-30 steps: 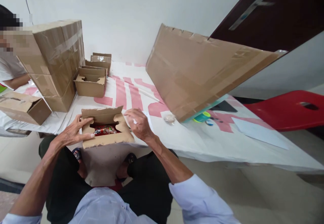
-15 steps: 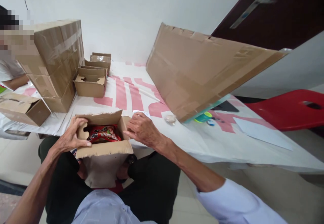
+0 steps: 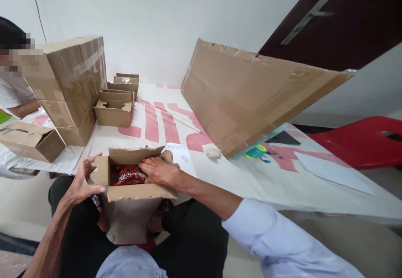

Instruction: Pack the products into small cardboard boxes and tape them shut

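An open cardboard box is in front of me at the table's near edge, its flaps raised. Inside lies a red food packet with printed lettering and a picture. My left hand is at the box's left end, its thumb and fingers spread around the folded-out end flap. Over the right end of the box, my right hand reaches in with fingers stretched down against the packet; its fingertips are partly hidden.
Stacked taped cartons stand on the left, with small open boxes behind. A large cardboard panel leans at the right. Near me are a paper sheet and a clear wrapped item. Another person's arm shows at far left.
My right hand has moved from the box's right rim down into it, onto the packet. My left hand's grip on the left end has loosened, and the left flap now folds outward.
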`<state>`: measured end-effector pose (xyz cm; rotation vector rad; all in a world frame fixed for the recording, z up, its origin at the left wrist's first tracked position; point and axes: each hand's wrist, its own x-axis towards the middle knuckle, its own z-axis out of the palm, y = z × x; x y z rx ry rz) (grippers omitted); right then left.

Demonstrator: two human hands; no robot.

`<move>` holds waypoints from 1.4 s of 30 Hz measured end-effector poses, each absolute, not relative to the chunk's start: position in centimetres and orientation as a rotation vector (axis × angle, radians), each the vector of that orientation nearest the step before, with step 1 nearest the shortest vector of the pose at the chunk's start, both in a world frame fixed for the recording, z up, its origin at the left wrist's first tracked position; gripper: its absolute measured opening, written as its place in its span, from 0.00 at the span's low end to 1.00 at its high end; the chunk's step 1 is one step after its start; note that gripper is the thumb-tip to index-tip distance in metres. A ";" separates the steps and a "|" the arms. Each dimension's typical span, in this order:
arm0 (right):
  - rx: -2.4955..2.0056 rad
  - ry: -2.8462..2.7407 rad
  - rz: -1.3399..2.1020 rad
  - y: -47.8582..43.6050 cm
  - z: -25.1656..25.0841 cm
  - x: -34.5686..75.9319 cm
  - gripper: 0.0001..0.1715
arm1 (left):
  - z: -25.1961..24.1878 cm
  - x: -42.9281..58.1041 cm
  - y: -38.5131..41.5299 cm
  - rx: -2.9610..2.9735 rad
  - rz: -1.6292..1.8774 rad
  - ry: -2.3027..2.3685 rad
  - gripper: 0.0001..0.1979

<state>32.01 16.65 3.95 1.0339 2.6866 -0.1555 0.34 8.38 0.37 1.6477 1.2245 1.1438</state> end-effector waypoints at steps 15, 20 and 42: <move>1.158 2.859 -0.386 16.7 2.9 32.5 0.11 | -4.2 3.3 10.6 1.711 1.152 1.140 0.41; 1.337 3.063 -0.665 17.9 7.2 33.5 0.14 | -3.6 1.9 11.5 1.651 1.117 1.198 0.48; 0.962 2.951 -2.833 24.5 12.5 34.0 0.39 | 12.8 7.5 19.3 1.364 1.734 1.115 0.32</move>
